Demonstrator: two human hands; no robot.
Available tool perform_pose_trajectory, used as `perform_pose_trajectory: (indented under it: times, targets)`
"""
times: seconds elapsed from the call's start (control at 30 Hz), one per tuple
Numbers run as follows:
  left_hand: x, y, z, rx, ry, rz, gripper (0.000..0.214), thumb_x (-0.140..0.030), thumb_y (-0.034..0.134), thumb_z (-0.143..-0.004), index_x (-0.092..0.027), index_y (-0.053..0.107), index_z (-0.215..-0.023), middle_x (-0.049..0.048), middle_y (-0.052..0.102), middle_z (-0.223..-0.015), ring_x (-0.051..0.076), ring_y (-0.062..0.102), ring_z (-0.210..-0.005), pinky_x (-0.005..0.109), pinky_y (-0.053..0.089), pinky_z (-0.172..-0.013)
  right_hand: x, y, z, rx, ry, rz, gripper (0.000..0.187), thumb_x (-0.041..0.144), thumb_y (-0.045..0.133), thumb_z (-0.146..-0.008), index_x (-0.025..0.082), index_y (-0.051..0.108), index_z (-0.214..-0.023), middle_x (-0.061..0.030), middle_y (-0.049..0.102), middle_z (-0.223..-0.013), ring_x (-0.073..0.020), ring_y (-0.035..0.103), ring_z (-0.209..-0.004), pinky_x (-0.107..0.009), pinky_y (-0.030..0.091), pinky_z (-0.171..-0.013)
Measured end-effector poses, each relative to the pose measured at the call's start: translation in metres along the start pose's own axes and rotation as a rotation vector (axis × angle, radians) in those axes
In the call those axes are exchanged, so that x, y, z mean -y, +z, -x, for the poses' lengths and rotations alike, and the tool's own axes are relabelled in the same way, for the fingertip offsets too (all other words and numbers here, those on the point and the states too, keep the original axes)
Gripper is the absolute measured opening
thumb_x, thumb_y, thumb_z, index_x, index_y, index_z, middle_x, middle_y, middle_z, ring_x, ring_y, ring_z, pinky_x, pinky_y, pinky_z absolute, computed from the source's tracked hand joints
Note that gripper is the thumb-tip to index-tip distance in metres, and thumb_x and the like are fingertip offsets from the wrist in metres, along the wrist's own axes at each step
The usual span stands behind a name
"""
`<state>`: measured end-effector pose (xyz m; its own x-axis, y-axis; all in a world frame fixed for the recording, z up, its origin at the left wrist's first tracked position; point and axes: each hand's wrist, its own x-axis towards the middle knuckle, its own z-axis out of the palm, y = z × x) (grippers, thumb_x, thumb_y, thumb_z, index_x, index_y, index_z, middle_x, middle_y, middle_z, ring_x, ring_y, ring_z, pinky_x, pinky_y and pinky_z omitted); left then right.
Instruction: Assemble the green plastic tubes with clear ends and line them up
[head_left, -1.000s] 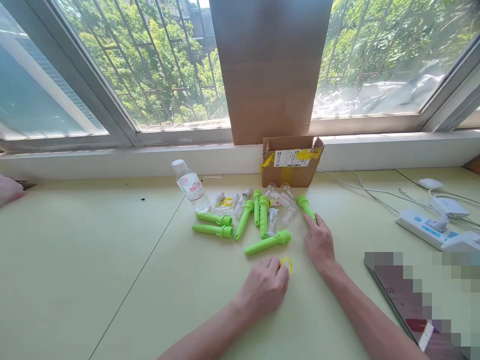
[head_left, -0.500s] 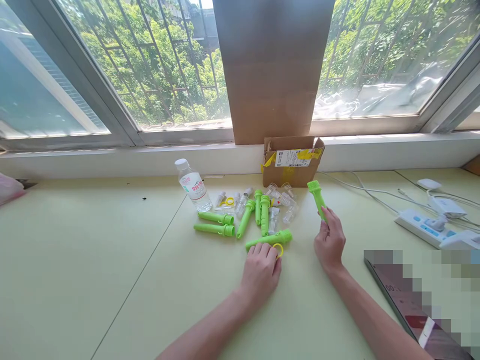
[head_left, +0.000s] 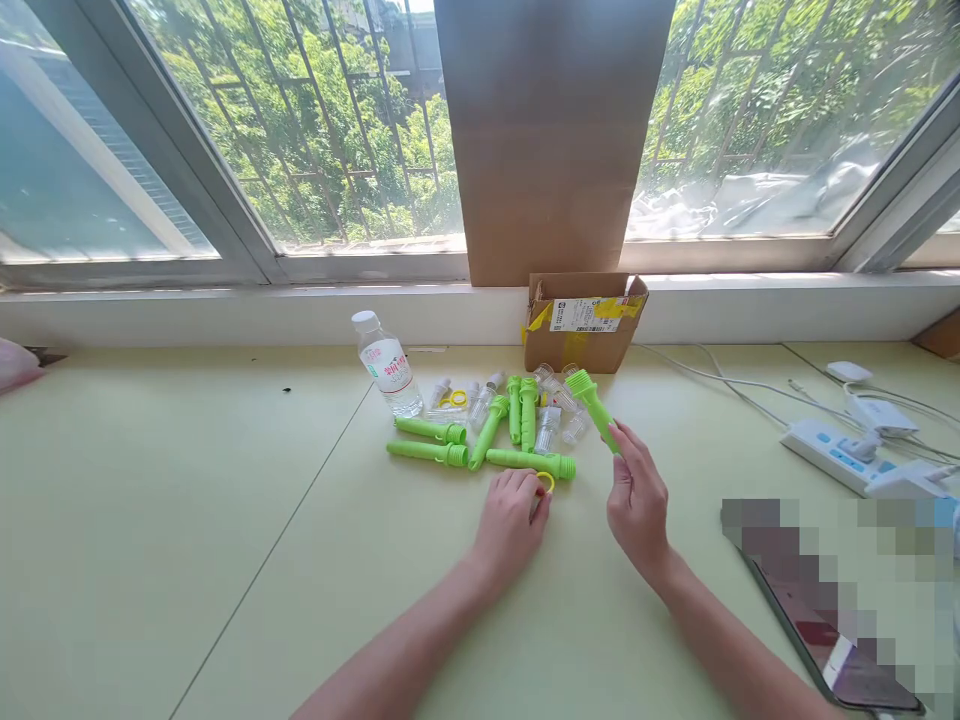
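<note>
My right hand [head_left: 637, 505] is closed round the plain end of a green plastic tube [head_left: 595, 408], which is raised and tilted with its threaded end up and to the left. My left hand [head_left: 511, 520] rests low over the table, fingers bent, with a yellow ring [head_left: 547, 481] between thumb and fingers; part of the ring is hidden. Just beyond those fingers lies another green tube [head_left: 534, 462] on its side. Several similar green tubes [head_left: 427, 453] lie further back, among clear plastic tubes [head_left: 548, 430] and more yellow rings [head_left: 456, 399].
A water bottle [head_left: 388, 365] stands left of the pile. Behind is an open cardboard box [head_left: 577, 345] against the ledge. To the right are a power strip [head_left: 825, 455] with cables and a phone [head_left: 817, 635], partly pixelated.
My right hand has moved left with its green tube, nearer the pile. My left hand keeps the yellow ring; the green tube beyond it has turned slightly, and the view has shifted a little.
</note>
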<state>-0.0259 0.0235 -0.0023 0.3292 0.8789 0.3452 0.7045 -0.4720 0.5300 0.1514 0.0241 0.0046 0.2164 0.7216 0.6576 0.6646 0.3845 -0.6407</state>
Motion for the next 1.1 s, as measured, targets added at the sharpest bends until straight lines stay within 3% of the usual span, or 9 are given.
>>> perform_pose_trajectory:
  times: [0.2,0.43,0.57,0.73,0.83,0.97,1.1]
  targets:
    - [-0.002,-0.008,-0.004,-0.053,-0.235,0.306,0.023,-0.037,0.045,-0.090,-0.019,0.057,-0.084,0.0045,0.066,-0.083,0.018,0.061,-0.080,0.031,0.047,-0.075,0.028,-0.010,0.023,0.182,0.187,-0.197,0.040,0.022,0.036,-0.095,0.027,0.047,-0.134,-0.0081,0.059,-0.127,-0.0229,0.055,-0.119,-0.044,0.047,-0.096]
    - [0.002,-0.005,-0.005,-0.181,-0.381,0.717,0.017,-0.033,0.046,-0.088,-0.019,0.051,-0.095,0.0021,0.064,-0.079,0.014,0.062,-0.072,0.026,0.050,-0.070,0.029,-0.021,0.051,0.380,0.090,-0.359,0.041,0.017,0.041,-0.093,0.027,0.048,-0.133,-0.0083,0.058,-0.127,-0.0236,0.055,-0.117,-0.039,0.050,-0.091]
    - [0.004,-0.004,-0.004,-0.229,-0.394,0.709,0.018,-0.020,0.044,-0.083,-0.019,0.051,-0.099,0.0011,0.062,-0.078,0.012,0.056,-0.063,0.023,0.047,-0.059,0.027,-0.020,0.053,0.451,0.079,-0.394,0.042,0.015,0.045,-0.090,0.027,0.049,-0.131,-0.0089,0.060,-0.119,-0.0224,0.061,-0.105,-0.038,0.053,-0.084]
    - [0.000,-0.006,-0.002,-0.165,-0.354,0.620,0.019,-0.017,0.042,-0.082,-0.019,0.053,-0.097,0.0018,0.065,-0.081,0.010,0.054,-0.059,0.022,0.045,-0.056,0.028,-0.017,0.053,0.450,0.189,-0.259,0.040,0.021,0.051,-0.088,0.025,0.051,-0.128,-0.0092,0.063,-0.111,-0.0226,0.062,-0.099,-0.033,0.055,-0.075]
    - [-0.002,-0.006,-0.002,-0.125,-0.314,0.619,0.016,-0.021,0.044,-0.085,-0.018,0.054,-0.097,0.0020,0.066,-0.080,0.011,0.057,-0.062,0.022,0.046,-0.057,0.027,-0.017,0.050,0.429,0.263,-0.167,0.027,0.028,0.054,-0.087,0.022,0.060,-0.112,-0.0065,0.066,-0.095,-0.0198,0.063,-0.081,-0.028,0.052,-0.063]
    - [-0.005,-0.005,-0.003,-0.120,-0.370,0.692,0.023,-0.037,0.045,-0.090,-0.017,0.055,-0.095,0.0018,0.063,-0.074,0.012,0.060,-0.063,0.026,0.052,-0.064,0.019,-0.020,0.044,0.350,0.353,-0.100,0.022,0.037,0.054,-0.087,0.020,0.060,-0.099,0.0004,0.059,-0.071,-0.0141,0.051,-0.057,-0.025,0.043,-0.051]
    - [-0.005,-0.004,-0.003,-0.106,-0.386,0.710,0.028,-0.043,0.046,-0.090,-0.017,0.055,-0.094,0.0022,0.063,-0.074,0.012,0.061,-0.064,0.026,0.052,-0.065,0.013,-0.021,0.038,0.309,0.397,-0.098,0.022,0.040,0.054,-0.087,0.020,0.057,-0.096,0.0028,0.053,-0.067,-0.0128,0.046,-0.057,-0.024,0.038,-0.051]
